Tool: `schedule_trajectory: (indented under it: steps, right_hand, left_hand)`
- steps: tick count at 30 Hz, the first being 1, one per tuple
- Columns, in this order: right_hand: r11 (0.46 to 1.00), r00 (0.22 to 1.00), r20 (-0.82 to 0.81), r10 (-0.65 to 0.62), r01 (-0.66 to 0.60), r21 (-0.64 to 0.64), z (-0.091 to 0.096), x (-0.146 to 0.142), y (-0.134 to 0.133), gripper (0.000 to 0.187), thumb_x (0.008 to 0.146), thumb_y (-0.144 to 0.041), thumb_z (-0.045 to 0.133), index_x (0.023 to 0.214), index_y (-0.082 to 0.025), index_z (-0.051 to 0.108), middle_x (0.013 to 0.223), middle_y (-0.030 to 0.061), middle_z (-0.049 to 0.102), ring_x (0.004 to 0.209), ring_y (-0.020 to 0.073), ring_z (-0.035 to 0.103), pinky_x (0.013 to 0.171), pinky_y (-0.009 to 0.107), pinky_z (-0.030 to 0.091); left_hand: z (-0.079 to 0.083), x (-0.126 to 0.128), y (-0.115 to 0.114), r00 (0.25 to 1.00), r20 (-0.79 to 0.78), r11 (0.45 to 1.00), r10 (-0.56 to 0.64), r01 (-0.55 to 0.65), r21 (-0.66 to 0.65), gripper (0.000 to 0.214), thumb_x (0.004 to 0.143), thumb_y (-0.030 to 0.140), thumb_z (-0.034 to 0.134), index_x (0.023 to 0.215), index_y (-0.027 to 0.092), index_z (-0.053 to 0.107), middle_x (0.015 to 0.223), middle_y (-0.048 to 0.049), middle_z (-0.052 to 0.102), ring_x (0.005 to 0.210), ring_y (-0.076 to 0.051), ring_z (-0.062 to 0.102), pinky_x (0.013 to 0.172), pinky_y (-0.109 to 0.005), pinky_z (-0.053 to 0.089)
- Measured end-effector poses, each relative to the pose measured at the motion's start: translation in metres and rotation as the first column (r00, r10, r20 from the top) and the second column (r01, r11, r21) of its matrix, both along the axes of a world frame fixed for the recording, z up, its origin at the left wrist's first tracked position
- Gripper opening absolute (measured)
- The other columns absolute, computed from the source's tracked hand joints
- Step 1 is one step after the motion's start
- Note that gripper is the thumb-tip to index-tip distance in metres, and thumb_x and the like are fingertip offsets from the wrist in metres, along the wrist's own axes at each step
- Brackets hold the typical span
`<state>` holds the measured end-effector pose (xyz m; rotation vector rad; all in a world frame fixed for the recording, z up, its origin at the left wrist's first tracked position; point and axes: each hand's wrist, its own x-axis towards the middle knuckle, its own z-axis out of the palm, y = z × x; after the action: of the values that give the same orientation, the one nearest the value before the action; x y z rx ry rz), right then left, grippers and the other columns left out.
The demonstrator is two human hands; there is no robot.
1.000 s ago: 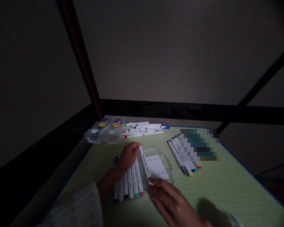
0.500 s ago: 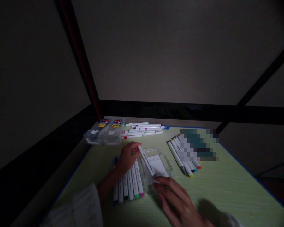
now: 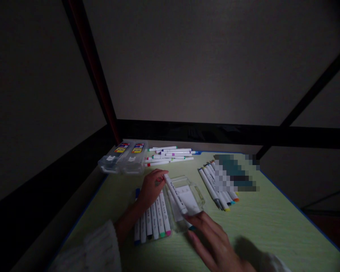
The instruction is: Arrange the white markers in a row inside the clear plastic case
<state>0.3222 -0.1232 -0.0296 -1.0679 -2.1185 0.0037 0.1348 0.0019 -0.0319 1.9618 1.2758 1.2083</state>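
Observation:
A white marker [image 3: 175, 193] lies slanted over a clear plastic case [image 3: 198, 192] on the green table. My left hand [image 3: 150, 186] pinches the marker's far end, fingers closed on it. My right hand [image 3: 214, 241] holds the near end with its fingertips. Under my left hand a row of several white markers with coloured caps [image 3: 153, 223] lies side by side, left of the case.
Two clear marker boxes [image 3: 124, 160] with colourful labels stand at the back left. A loose pile of markers [image 3: 168, 155] lies behind the case. Another row of markers [image 3: 218, 187] sits to the right beside a blurred patch. A dark rail runs along the table's far edge.
The marker has swung from lying along the case's left edge to slanting across it, and my right hand has taken its near end.

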Motion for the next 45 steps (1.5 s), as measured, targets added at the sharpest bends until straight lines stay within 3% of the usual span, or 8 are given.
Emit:
schedule_trajectory:
  steps: [8, 13, 24, 30, 45]
  right_hand:
    - [0.994, 0.986, 0.124, 0.108, -0.108, -0.005, 0.010, -0.006, 0.009, 0.031, 0.091, -0.026, 0.030, 0.111, -0.016, 0.053, 0.086, 0.0061, 0.065, 0.081, 0.0167, 0.060, 0.075, 0.030, 0.049]
    - [0.987, 0.976, 0.153, 0.158, -0.152, -0.050, 0.012, -0.008, 0.011, 0.029, 0.091, -0.024, 0.030, 0.102, -0.020, 0.057, 0.081, 0.0026, 0.064, 0.076, 0.0154, 0.059, 0.076, 0.029, 0.047]
    - [0.989, 0.978, 0.148, 0.145, -0.147, 0.005, 0.019, -0.008, 0.010, 0.037, 0.093, -0.026, 0.023, 0.092, -0.021, 0.060, 0.072, 0.0035, 0.062, 0.067, 0.0159, 0.057, 0.064, 0.028, 0.047]
    - [0.992, 0.984, 0.136, 0.119, -0.113, -0.053, 0.010, 0.001, 0.018, 0.030, 0.092, -0.022, 0.028, 0.098, -0.017, 0.057, 0.071, 0.0042, 0.057, 0.068, 0.0169, 0.054, 0.063, 0.031, 0.045]
    - [0.984, 0.970, 0.197, -0.146, 0.163, -0.073, 0.000, 0.026, 0.036, 0.025, 0.088, -0.018, 0.035, 0.096, -0.015, 0.058, 0.075, 0.0072, 0.057, 0.070, 0.0185, 0.053, 0.065, 0.033, 0.041]
  left_hand:
    - [0.000, 0.001, 0.000, 1.000, -0.004, 1.000, -0.024, 0.024, -0.011, 0.030, 0.065, 0.001, 0.049, 0.089, 0.014, 0.063, 0.086, -0.0036, 0.062, 0.067, -0.009, 0.056, 0.064, -0.020, 0.047]
    - [-0.004, 0.000, 0.002, 0.999, -0.007, 0.999, -0.040, 0.040, 0.001, 0.031, 0.066, 0.002, 0.048, 0.090, 0.014, 0.063, 0.087, -0.0033, 0.061, 0.066, -0.009, 0.056, 0.063, -0.020, 0.047]
    - [-0.005, 0.001, 0.002, 0.999, -0.022, 1.000, -0.031, 0.031, 0.004, 0.033, 0.066, 0.003, 0.049, 0.093, 0.016, 0.061, 0.084, -0.0026, 0.062, 0.065, -0.009, 0.055, 0.063, -0.021, 0.047]
    - [-0.010, 0.000, 0.005, 1.000, -0.010, 1.000, -0.013, 0.013, 0.006, 0.035, 0.065, 0.004, 0.052, 0.097, 0.016, 0.058, 0.087, -0.0030, 0.063, 0.065, -0.009, 0.056, 0.063, -0.022, 0.048]
    - [-0.005, 0.001, 0.002, 0.998, -0.059, 0.999, -0.032, 0.032, 0.011, 0.020, 0.067, 0.005, 0.051, 0.082, 0.014, 0.060, 0.082, -0.0027, 0.062, 0.063, -0.008, 0.055, 0.061, -0.021, 0.046]
